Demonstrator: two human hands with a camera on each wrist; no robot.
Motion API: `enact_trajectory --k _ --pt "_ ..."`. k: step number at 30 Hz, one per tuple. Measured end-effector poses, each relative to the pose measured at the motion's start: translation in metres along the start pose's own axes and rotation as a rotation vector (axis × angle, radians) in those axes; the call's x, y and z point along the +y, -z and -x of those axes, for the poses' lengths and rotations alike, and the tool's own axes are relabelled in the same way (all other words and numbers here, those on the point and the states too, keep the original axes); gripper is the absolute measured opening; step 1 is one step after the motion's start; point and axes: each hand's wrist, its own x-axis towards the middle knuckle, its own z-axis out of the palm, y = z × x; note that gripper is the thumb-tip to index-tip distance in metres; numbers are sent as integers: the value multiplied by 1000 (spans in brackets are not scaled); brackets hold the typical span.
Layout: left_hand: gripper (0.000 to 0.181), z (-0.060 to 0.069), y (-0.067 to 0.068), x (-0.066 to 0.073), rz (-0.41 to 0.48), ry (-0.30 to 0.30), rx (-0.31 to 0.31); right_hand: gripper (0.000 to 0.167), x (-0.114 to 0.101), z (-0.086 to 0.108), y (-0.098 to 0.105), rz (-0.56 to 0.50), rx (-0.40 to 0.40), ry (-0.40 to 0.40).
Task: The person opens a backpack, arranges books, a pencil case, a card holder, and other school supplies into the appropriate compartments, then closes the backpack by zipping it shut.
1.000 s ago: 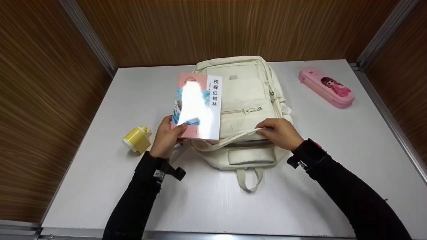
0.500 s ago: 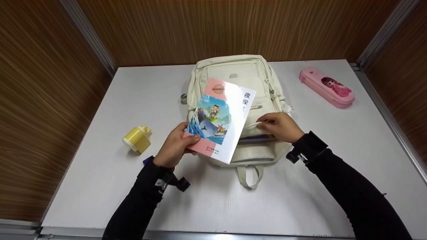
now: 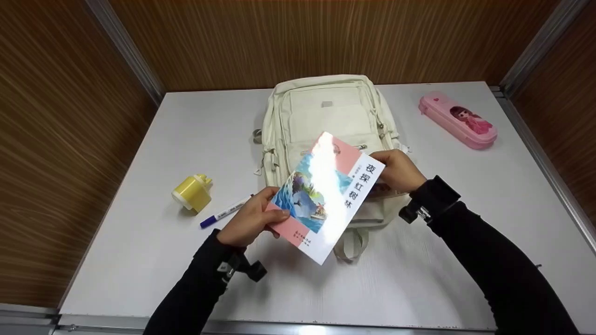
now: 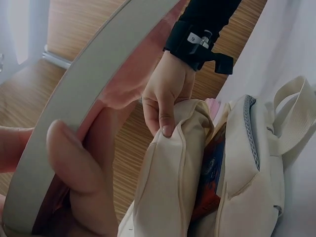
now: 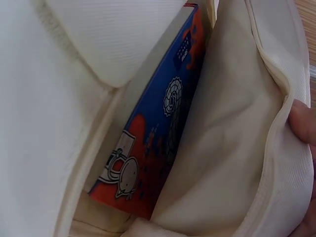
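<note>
The work appears to be partly done. One book, a blue and red one [image 5: 168,98], is already lodged inside the open compartment of the cream backpack [image 3: 328,109], which is laid on the white surface [image 3: 139,270]. A second book, with a pink and blue cover [image 3: 305,204], is held outside, raised and tilted over the bag's near end. A marker [image 3: 226,214], a yellow object [image 3: 192,193] and a pink pencil case [image 3: 458,120] are also left outside, on the surface.

The second book is gripped near its lower left corner by the left hand [image 3: 251,218], the thumb being laid on the cover and the fingers tucked beneath. The compartment's edge is pinched by the right hand [image 3: 400,171] and held away from the lodged book, so that a gap is kept; the fingers on the inner side are partly hidden. Both forearms are extended from the near side, the left from the lower left, the right from the lower right.
</note>
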Motion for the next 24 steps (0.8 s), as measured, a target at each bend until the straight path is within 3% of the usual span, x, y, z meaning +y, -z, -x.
enact_trajectory --k 4,9,19,24 --pt "55 4 -1 -5 -15 -1 -95 18 -1 0 2 -63 -27 -27" --pt "51 7 -5 -15 -55 12 -167 19 -1 -3 4 -3 11 -34" --pt "46 0 -16 -35 -23 131 -186 20 -14 -4 11 12 47 -22" --pt "47 -7 -15 -39 -46 173 -147 21 -21 -5 16 7 72 -20"
